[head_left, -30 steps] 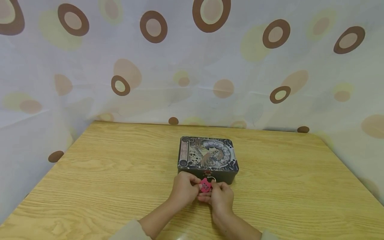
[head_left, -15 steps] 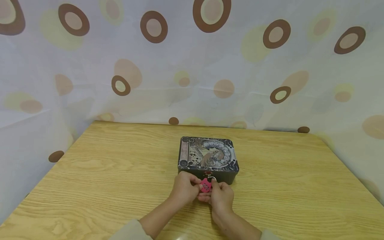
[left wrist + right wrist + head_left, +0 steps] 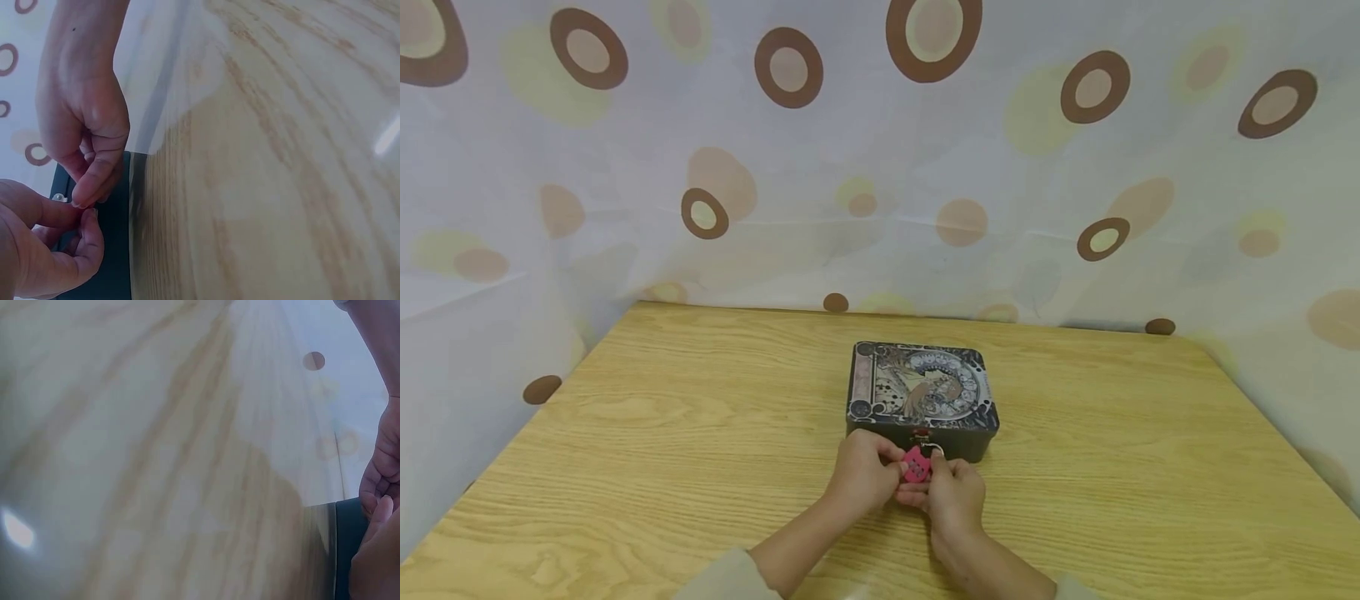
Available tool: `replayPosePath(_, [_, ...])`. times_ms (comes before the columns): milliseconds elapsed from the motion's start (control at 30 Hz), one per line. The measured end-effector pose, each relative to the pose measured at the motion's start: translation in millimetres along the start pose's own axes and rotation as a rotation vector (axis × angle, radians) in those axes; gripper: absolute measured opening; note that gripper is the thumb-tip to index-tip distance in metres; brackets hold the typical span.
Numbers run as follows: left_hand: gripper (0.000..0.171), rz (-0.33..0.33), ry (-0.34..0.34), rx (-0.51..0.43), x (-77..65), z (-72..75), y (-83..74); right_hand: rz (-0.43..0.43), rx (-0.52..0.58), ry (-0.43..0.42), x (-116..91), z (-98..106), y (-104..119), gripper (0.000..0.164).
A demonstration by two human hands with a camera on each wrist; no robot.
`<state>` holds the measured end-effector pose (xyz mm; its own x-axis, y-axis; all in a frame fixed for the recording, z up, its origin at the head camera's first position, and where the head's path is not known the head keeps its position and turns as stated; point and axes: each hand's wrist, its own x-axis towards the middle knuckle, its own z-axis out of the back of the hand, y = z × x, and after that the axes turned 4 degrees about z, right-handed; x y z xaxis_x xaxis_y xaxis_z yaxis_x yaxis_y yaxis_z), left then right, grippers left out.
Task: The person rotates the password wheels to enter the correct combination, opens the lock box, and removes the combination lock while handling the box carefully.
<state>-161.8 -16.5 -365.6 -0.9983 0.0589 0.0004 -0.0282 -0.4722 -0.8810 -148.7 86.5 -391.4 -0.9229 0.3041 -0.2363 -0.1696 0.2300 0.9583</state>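
Observation:
A pink combination padlock [image 3: 917, 465] with small dials on its face is at the front of a dark tin box [image 3: 922, 387]. Its silver shackle [image 3: 935, 447] shows just below the red and metal clasp [image 3: 921, 435]. My left hand [image 3: 862, 471] pinches the padlock's left side between thumb and fingers. From the right, my right hand [image 3: 957, 500] pinches it near the shackle, thumb on top and other fingers underneath. In the left wrist view, the fingertips of the left hand [image 3: 47, 244] and right hand [image 3: 87, 119] meet and hide the padlock.
The box has a printed lid with a figure and a round ornament. It stands on a wood-grain table [image 3: 700, 417]. Behind and at both sides hangs a pale cloth [image 3: 880, 150] with brown and yellow ovals.
The padlock has tilted slightly between the fingers. Both hands keep their grip at the box front, and the box stays where it was.

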Motion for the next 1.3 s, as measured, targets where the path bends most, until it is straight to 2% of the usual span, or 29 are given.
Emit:
replayPosePath(400, [0.003, -0.038, 0.051, -0.032, -3.9, -3.1, 5.7, 0.005, -0.068, 0.097, 0, 14, 2, 0.023])
replayPosePath(667, [0.004, -0.076, 0.056, -0.045, -5.9, -7.5, 7.6, 0.018, -0.127, 0.147, 0, 26, 6, 0.022])
replayPosePath(900, [0.004, -0.068, 0.048, -0.063, -6.4, -11.6, 7.3, -0.017, -0.139, 0.167, 2, 32, 11, 0.021])
replayPosePath(1100, [0.005, -0.046, 0.067, -0.090, -8.3, -15.8, 7.2, -0.049, -0.210, 0.185, 5, 38, 15, 0.021])
replayPosePath(1300, [0.004, -0.054, 0.069, -0.111, -8.7, -21.1, 7.2, -0.035, -0.290, 0.264, 10, 49, 19, 0.021])
